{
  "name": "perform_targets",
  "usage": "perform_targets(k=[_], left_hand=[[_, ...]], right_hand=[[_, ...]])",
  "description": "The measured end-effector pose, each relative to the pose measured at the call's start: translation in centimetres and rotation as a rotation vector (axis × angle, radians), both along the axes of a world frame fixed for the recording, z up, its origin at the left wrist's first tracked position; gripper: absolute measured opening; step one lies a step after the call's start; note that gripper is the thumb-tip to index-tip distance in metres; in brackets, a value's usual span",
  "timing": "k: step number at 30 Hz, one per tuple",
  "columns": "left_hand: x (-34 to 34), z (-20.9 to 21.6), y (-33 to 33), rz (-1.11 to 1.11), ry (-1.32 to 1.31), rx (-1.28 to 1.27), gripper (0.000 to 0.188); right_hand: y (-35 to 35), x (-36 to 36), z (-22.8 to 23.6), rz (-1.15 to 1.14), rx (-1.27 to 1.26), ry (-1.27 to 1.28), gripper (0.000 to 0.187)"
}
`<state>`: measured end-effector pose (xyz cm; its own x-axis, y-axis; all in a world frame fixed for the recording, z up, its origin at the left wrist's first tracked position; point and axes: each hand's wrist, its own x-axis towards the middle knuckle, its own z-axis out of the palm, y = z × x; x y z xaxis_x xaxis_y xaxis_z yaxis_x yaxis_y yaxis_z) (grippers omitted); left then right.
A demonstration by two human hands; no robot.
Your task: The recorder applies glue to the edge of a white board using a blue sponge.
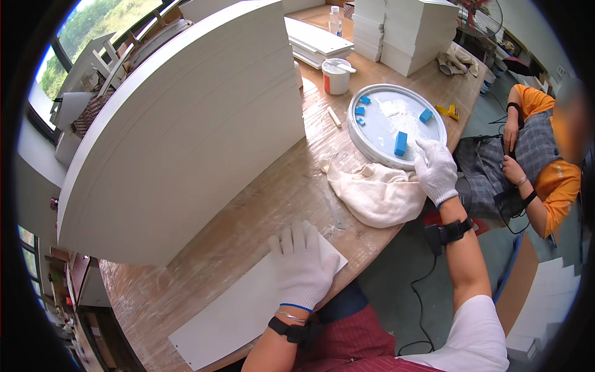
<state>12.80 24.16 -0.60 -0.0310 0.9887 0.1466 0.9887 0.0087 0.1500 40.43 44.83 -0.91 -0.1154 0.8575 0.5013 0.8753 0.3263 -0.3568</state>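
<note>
My left hand (302,263), in a white knit glove, lies flat with its fingers spread on a long white board (229,316) near the table's front edge. My right hand (436,170), gloved the same way, is at the right rim of a round grey lid-like tray (361,144). Its fingers are loosely bent and nothing shows in them. White powder or paste (396,113) is smeared across the tray. Closest to the right fingertips stands a blue block (401,144); another blue block (426,115) and several smaller blue pieces (360,111) sit farther off.
A crumpled cream cloth (378,195) lies below the tray. Tall stacks of white boards stand at left (186,136) and back (409,37). Also on the table are a white tub (336,79) and a yellow tool (449,111). At right sits another person (527,155) in orange sleeves.
</note>
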Motion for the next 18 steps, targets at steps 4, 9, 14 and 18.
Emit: perform_targets(k=[4, 9, 14, 18], left_hand=[[0.0, -0.1, 0.1, -0.007, -0.019, 0.001, 0.070], [-0.2, -0.1, 0.2, -0.001, -0.019, -0.004, 0.069], [-0.2, 0.1, 0.4, 0.003, -0.042, -0.007, 0.069], [-0.4, 0.2, 0.4, 0.011, -0.041, -0.009, 0.070]], right_hand=[[1.9, -0.9, 0.6, 0.239, 0.033, -0.101, 0.045], [3.5, -2.3, 2.4, 0.145, -0.234, -0.108, 0.052], [8.3, -1.8, 0.5, 0.079, -0.240, -0.047, 0.049], [11.8, -2.4, 0.7, -0.076, -0.225, -0.017, 0.049]])
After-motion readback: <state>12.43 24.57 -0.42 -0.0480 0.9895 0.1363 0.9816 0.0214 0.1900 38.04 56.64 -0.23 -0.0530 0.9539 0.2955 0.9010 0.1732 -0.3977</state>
